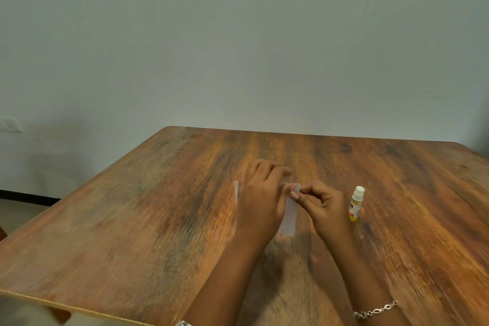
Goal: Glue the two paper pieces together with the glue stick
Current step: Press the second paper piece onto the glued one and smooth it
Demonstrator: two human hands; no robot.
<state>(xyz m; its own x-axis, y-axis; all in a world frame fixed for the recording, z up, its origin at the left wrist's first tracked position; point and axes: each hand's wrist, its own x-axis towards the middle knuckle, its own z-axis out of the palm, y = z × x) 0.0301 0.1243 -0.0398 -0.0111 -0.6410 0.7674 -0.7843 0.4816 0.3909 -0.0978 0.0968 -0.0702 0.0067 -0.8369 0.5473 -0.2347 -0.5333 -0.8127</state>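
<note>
A white paper strip (289, 213) lies on the wooden table (137, 214) between my two hands. My right hand (325, 209) pinches its far end with thumb and forefinger. My left hand (260, 198) rests over the paper's left part with fingers touching the same far end. A sliver of white paper (236, 192) shows at the left of my left hand; whether it is the second piece I cannot tell. The glue stick (356, 203), white cap on and yellow base, stands upright just right of my right hand, untouched.
The table's far edge runs along a plain pale wall (238, 47). Its left edge (79, 196) slants down to the near corner. A bracelet (375, 309) is on my right wrist.
</note>
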